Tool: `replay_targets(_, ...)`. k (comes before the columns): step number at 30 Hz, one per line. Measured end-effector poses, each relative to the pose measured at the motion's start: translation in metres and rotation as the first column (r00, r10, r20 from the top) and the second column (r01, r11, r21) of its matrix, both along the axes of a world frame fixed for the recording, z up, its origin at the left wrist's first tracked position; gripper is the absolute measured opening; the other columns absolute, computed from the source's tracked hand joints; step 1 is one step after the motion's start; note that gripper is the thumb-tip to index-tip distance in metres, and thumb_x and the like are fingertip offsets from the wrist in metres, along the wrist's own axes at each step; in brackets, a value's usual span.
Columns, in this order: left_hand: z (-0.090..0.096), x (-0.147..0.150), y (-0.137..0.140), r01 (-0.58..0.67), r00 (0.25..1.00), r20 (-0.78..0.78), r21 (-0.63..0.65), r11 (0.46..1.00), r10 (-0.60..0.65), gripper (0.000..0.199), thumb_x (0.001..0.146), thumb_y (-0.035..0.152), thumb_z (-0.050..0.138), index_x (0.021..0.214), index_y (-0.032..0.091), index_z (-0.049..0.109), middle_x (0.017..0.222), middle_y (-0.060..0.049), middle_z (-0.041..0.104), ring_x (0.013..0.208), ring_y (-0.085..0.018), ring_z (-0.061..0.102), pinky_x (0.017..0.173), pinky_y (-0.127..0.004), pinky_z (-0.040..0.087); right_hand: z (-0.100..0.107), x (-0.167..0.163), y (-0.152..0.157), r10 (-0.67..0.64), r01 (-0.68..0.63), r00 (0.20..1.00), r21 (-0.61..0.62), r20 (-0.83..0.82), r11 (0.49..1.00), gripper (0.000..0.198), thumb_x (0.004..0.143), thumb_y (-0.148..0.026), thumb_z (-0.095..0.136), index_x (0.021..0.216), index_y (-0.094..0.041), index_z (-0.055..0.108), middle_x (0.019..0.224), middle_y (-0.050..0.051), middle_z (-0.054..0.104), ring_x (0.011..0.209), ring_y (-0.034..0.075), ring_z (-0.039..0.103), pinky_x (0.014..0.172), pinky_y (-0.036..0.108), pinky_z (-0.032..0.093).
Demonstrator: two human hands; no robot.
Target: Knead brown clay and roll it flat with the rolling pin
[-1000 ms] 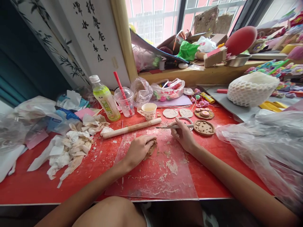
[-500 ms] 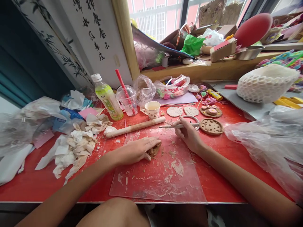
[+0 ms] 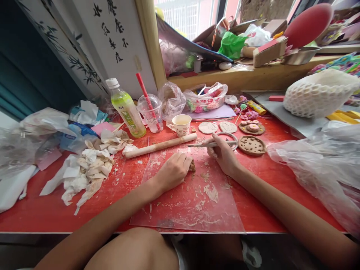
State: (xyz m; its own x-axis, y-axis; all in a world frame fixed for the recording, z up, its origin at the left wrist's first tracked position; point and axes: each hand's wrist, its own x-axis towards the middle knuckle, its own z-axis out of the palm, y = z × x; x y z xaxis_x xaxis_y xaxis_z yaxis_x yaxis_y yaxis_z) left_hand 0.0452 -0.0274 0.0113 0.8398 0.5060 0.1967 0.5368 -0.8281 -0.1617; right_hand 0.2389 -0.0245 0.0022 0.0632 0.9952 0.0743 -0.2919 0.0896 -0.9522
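My left hand is closed around a lump of brown clay, which shows only at the fingertips. It rests on a clear plastic sheet strewn with clay scraps. My right hand grips a thin modelling tool, its tip pointing left. Just beyond that hand lies a pale ring, partly covered by the fingers. Beside it are a round clay piece with dark spots and a clay disc with pink rounds. A rolling pin lies past my left hand.
Behind the rolling pin stand a paper cup, a plastic cup with a red straw and a drink bottle. Crumpled tissues heap at left. Clear plastic wrapping spreads at right. Two pale clay discs lie near the paper cup.
My left hand has gone from lying flat over the clay to curling its fingers around it. My right hand keeps the tool in nearly the same place. The view has tilted slightly down.
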Motion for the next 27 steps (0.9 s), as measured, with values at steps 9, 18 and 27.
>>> replay_targets(9,0.015,-0.013,0.012,0.014,0.963,0.255,-0.353,0.936,0.082,0.024,0.089,0.013,0.045,0.109,0.013,0.057,0.102,-0.007,0.065,0.095,-0.018,0.058,0.085,-0.031,0.047,0.002,0.005,-0.002,0.024,-0.024,0.999,-0.006,-0.049,1.000,0.040,0.083,-0.053,0.048,0.067,-0.019,0.061,0.045,-0.005,0.033,0.042,0.008,0.023,0.046,0.029,0.012)
replay_targets(18,0.016,-0.072,0.004,-0.046,0.999,-0.014,-0.427,0.903,0.045,0.082,0.085,0.048,0.052,0.146,0.020,0.005,0.151,-0.014,0.015,0.140,-0.028,0.011,0.110,-0.047,0.021,0.002,0.005,-0.001,0.041,-0.042,0.999,-0.028,-0.017,0.999,0.038,0.084,-0.050,0.047,0.066,-0.020,0.061,0.044,-0.004,0.032,0.043,0.009,0.022,0.047,0.030,0.012)
replay_targets(27,0.039,-0.036,0.036,0.170,0.972,-0.075,-0.427,0.888,-0.223,0.048,0.078,0.025,0.063,0.123,0.022,0.048,0.121,-0.006,0.055,0.117,-0.023,0.044,0.101,-0.038,0.031,0.001,0.003,0.000,0.037,-0.036,0.999,-0.006,0.019,0.999,0.042,0.083,-0.055,0.047,0.064,-0.020,0.061,0.044,-0.004,0.031,0.043,0.009,0.023,0.046,0.030,0.012)
